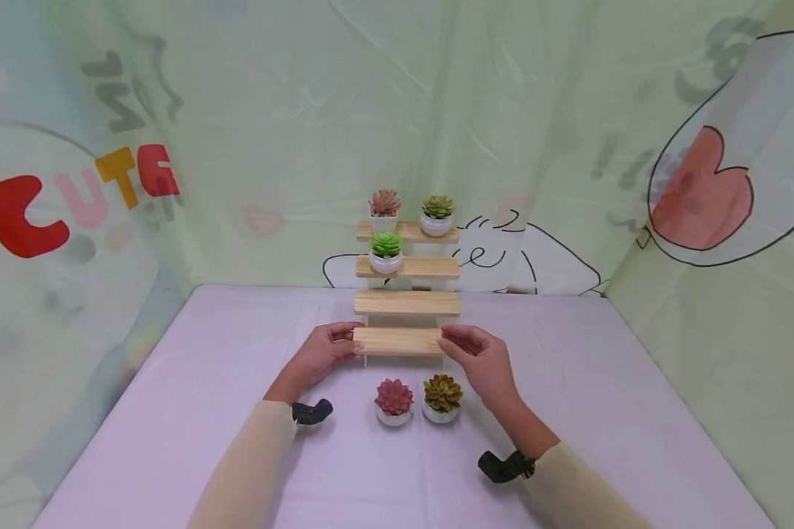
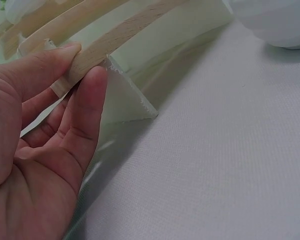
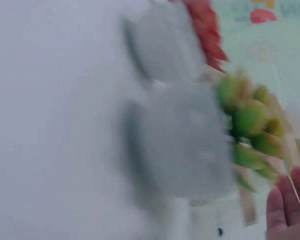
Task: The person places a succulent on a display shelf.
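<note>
My left hand (image 1: 320, 355) pinches the left end of the lowest wooden plank (image 1: 397, 341) of a tiered display stand. The left wrist view shows the thumb on the plank's upper side and fingers below, beside a pale leg (image 2: 127, 95). At the plank's right end is my right hand (image 1: 481, 360); its fingers (image 3: 290, 200) look straight in the blurred right wrist view, where its thumb is hidden. Just in front of the stand are two potted succulents, one pinkish red (image 1: 393, 399) and one green-brown (image 1: 442, 397), both in white pots.
A pink succulent (image 1: 384, 206) and an olive-green one (image 1: 438, 213) stand on the top plank. Below them, a bright green succulent (image 1: 386, 250) sits left on the second plank. Printed curtains (image 1: 258, 147) enclose the back and sides of the white-covered table (image 1: 238, 323).
</note>
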Demonstrator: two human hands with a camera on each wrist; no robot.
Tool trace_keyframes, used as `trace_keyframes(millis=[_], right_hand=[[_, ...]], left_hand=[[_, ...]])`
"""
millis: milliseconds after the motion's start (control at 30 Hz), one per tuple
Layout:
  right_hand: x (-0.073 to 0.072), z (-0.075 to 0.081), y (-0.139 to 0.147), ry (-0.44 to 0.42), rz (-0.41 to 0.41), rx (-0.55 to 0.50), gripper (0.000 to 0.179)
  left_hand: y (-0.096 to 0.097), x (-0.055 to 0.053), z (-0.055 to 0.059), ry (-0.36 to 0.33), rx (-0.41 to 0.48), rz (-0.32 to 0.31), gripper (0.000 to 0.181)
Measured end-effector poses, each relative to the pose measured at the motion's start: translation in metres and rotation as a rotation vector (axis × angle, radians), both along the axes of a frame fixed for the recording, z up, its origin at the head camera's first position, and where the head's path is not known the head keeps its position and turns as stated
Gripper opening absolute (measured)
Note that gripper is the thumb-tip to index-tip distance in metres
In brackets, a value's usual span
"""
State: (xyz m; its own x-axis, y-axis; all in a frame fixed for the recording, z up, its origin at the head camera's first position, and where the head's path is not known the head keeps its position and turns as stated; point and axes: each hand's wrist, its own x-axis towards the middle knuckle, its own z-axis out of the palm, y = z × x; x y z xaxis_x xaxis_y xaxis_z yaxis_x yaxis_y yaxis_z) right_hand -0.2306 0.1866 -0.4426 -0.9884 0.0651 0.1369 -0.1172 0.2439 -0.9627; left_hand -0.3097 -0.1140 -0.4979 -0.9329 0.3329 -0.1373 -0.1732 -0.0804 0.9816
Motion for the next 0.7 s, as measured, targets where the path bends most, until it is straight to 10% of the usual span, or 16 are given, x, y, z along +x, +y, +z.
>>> trace_keyframes(millis=[300,700], right_hand=[[0.035,-0.028,0.006,-0.060,-0.046,-0.063,0.042],[0.059,-0.039,0.005,-0.220,0.119,-0.070,0.069]], left_hand=[[0.000,0.001,0.003,-0.011,-0.008,0.013,0.051],[0.000,0.001,0.002,-0.015,-0.006,0.005,0.053]])
